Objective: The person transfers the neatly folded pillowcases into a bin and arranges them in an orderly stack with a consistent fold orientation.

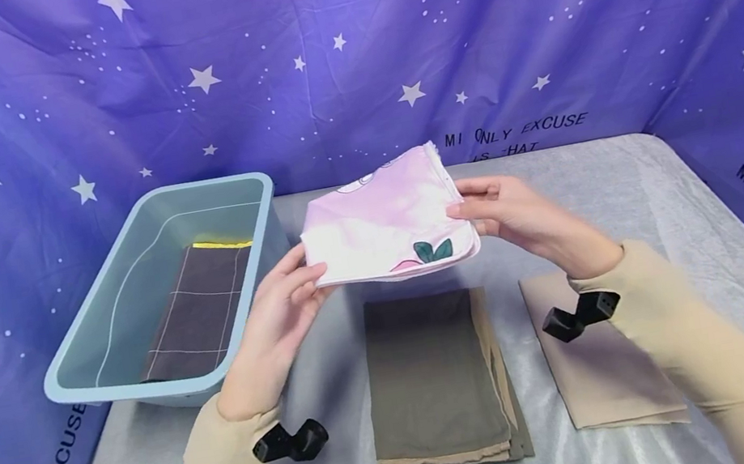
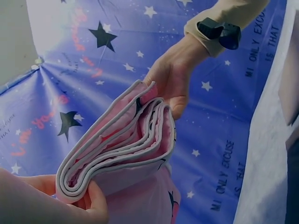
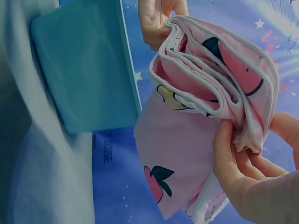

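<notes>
A folded pink and white cloth [image 1: 381, 222] with green leaf prints is held up above the table between both hands. My left hand [image 1: 280, 301] pinches its left edge, thumb on top. At the right edge, my right hand [image 1: 521, 219] grips it, thumb on top and fingers behind. In the left wrist view the cloth [image 2: 117, 140] shows several folded layers with pale piped edges. The right wrist view shows the layers of the cloth [image 3: 210, 74] bunched between the hands, with a frayed corner by the right fingers and a lower part hanging down.
A blue-grey tub [image 1: 176, 386] stands at the left with a dark checked cloth [image 1: 196, 310], yellow at one edge, inside. Below the hands lies a folded grey-brown and tan stack [image 1: 433, 378]. A folded beige cloth [image 1: 604, 365] lies right of it, partly under the right forearm.
</notes>
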A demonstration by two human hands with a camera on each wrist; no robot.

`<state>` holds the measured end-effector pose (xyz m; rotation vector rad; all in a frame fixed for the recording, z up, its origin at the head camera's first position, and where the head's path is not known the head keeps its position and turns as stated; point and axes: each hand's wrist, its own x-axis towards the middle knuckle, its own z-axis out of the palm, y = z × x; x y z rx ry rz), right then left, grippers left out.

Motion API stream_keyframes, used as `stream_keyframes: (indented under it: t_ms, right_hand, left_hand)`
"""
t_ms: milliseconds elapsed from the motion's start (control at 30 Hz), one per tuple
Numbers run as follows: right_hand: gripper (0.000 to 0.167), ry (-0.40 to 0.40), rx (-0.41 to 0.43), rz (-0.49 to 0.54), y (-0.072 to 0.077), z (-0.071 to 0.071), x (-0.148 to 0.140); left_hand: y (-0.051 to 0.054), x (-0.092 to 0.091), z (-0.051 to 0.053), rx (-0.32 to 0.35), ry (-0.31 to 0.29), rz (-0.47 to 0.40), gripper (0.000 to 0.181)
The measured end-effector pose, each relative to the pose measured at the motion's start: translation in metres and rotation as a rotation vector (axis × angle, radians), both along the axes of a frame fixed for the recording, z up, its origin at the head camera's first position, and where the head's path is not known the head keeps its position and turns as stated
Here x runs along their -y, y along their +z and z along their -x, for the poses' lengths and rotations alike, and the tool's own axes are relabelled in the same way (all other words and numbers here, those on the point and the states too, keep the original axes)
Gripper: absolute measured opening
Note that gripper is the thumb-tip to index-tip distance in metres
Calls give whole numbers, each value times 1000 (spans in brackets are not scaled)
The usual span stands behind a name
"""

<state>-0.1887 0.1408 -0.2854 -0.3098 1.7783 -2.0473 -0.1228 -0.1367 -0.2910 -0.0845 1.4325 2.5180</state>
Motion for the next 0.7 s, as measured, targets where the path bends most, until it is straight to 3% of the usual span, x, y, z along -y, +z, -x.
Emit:
stream_keyframes:
  t_ms: [233,700]
  right_hand:
    - [52,-2,-5,3,5,1,20]
    - [46,7,-27,66,16,5,63]
  left_hand:
    - [12,17,-4,-6,36,-5,41]
    - [30,53,-8,-79,66,-130,34]
